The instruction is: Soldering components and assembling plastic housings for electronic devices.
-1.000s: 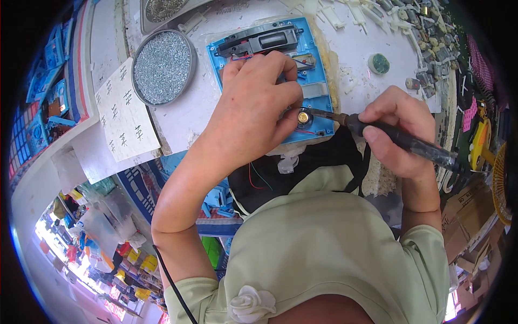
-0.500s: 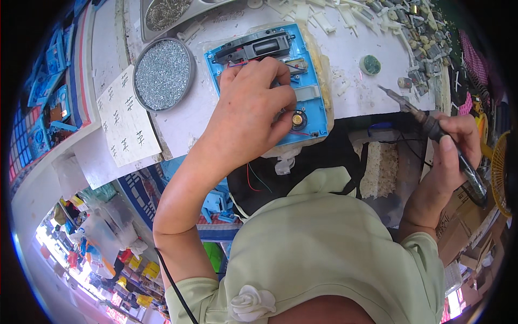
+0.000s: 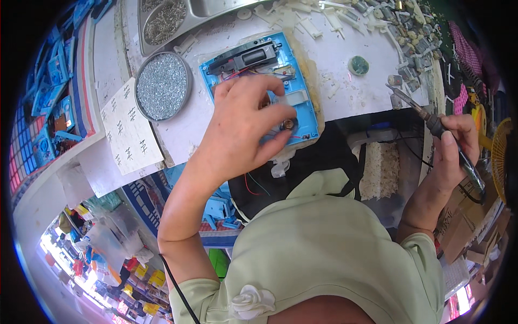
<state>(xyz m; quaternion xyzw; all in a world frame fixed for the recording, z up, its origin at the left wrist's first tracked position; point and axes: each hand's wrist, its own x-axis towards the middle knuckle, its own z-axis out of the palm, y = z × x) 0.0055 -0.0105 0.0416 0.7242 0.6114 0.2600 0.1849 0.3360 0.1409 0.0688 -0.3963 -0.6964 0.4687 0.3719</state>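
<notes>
A blue plastic casing (image 3: 305, 116) lies open on the table in front of me, with a black part (image 3: 245, 58) along its far side and thin wires inside. My left hand (image 3: 245, 121) is over it, fingers curved and spread apart. The thumb and a finger lie on either side of a small round speaker (image 3: 287, 124) with a gold centre; the other fingertips are partly hidden inside the casing. My right hand (image 3: 453, 148) grips the handle of a soldering iron (image 3: 433, 123), its tip pointing up and left, off the casing near the table's right edge.
A round dish of small metal pieces (image 3: 163, 86) stands left of the casing, beside a handwritten paper (image 3: 129, 129). A metal tray (image 3: 202, 6) is behind. Small motors (image 3: 426, 48) and white plastic parts (image 3: 310, 24) pile up at far right, near a round green tin (image 3: 358, 65). A yellow fan (image 3: 502, 162) stands right.
My left hand has shifted slightly and its thumb and fingers have spread wider around the speaker. The soldering iron has moved slightly, still in my right hand. The whole view has shifted a little.
</notes>
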